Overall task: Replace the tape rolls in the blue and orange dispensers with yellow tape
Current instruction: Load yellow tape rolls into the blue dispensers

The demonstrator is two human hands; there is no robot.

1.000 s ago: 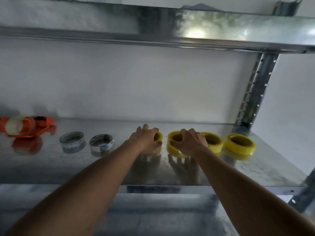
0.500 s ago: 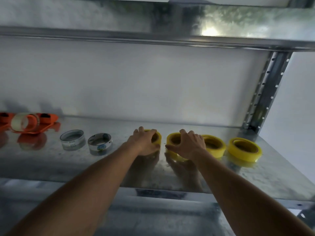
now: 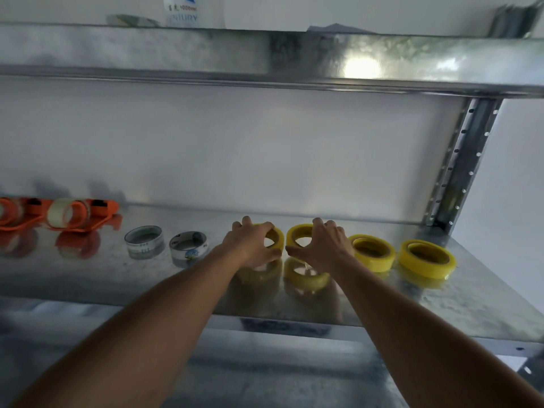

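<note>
Gripping two glossy yellow rolls, lifted off a galvanised shelf (image 3: 441, 295).

Left hand (image 3: 250, 245) curled round one ring-shaped yellow tape roll (image 3: 276, 235); right hand (image 3: 321, 245) curled round another (image 3: 297, 232), just beside it at 3 o'clock. Two more flat at 3 o'clock; orange plastic dispenser (image 3: 85, 214) with a clear roll far off at 9 o'clock.

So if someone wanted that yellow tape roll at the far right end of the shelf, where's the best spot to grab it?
Probably across its outer rim. The far-right yellow roll lies flat on the shelf with its open core facing up, so come from above and the front: thumb on the near wall, fingers on the far wall or hooked into the core. The neighbouring roll sits close on its left, so the right side offers more room.
</note>
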